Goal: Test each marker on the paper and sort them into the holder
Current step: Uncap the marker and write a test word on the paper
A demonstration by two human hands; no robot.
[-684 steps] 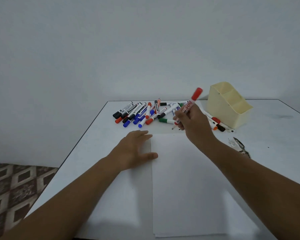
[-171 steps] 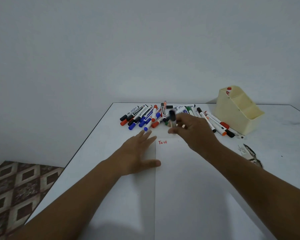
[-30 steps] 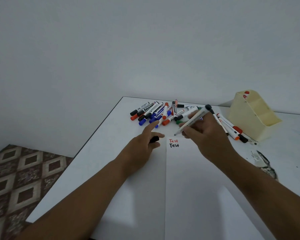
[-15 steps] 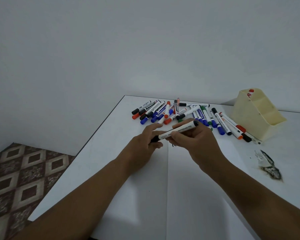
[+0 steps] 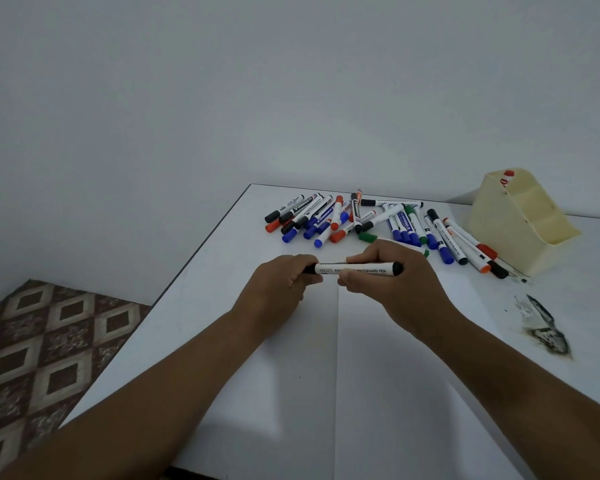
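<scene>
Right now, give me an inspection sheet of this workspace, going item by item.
Surface: white table, paper sheet lying flat.
Job's things: black marker held level over the paper; loose marker pile behind; cream holder at the right with one red marker in its back slot.
Clutter: dark smudge on the table at the right.
Hands: left hand grips the marker's cap end; right hand grips its barrel.
Cables: nothing seen.
Surroundings: plain wall, patterned floor.

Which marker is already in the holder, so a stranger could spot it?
Find the cream holder at the table's far right. At its tallest, rearmost compartment, a single red-capped marker pokes above the rim. Every other marker lies flat on the table or is held in the hands.
</scene>
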